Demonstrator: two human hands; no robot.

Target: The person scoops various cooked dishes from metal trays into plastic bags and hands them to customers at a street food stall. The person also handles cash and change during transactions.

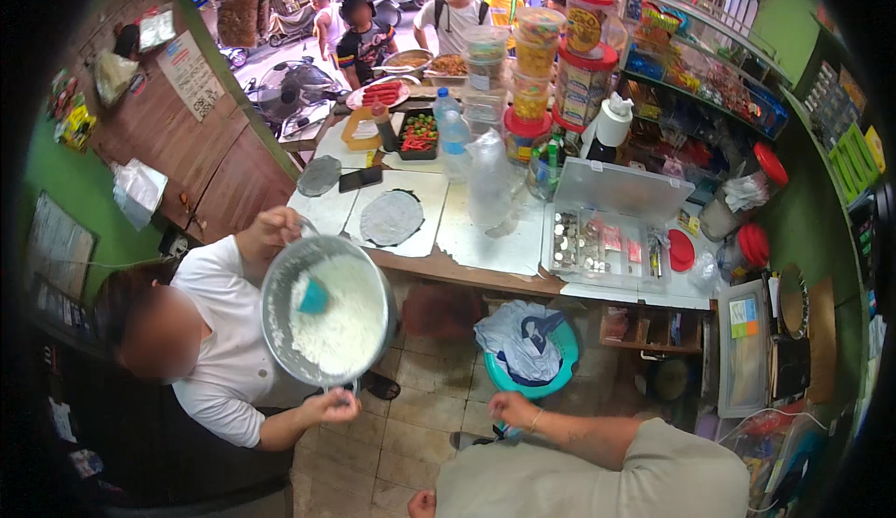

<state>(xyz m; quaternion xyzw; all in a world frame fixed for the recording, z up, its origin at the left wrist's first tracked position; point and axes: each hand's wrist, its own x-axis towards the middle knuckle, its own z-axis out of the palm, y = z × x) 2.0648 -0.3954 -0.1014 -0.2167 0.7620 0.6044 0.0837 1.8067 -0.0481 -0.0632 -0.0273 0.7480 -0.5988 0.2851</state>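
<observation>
My right hand point(516, 410), a thin band at its wrist, hangs with curled fingers near a teal plastic basin point(568, 358) of crumpled cloth point(525, 339). I see nothing in its grip. Only a small part of my left hand point(422, 504) shows at the bottom edge, beside my shirt. To the left, another person in a white shirt holds a large metal pot point(383, 308) by its two side handles. White cooked rice point(343, 315) fills its bottom, and a teal cup-like scoop point(313, 297) rests in the rice. Both my hands are apart from the pot.
A white-tiled counter point(490, 238) carries a coin box point(609, 245), a phone point(360, 178), stacked tubs point(532, 63), bottles and a black tray of peppers point(418, 133). Several people stand outside beyond food dishes. A wooden drawer point(651, 329) sits under the counter.
</observation>
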